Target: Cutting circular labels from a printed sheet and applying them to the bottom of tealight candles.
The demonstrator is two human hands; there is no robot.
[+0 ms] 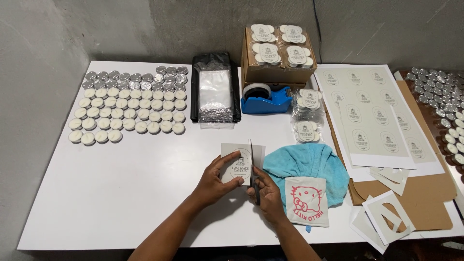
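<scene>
My left hand [211,182] pinches a small grey paper piece [237,162] printed with an oval label. My right hand [267,195] grips a pair of scissors [253,166], whose blades point up and cut along the paper's right side. Both hands hover over the white table [121,193] near its front edge, just left of a light blue towel [309,169].
Rows of white tealight candles [128,113] and silver cups lie at the back left. A black bag with clear sleeves [215,92], a blue tape dispenser [265,99], a cardboard box of packed candles [279,53], printed label sheets [377,121] and paper offcuts [384,215] surround the area.
</scene>
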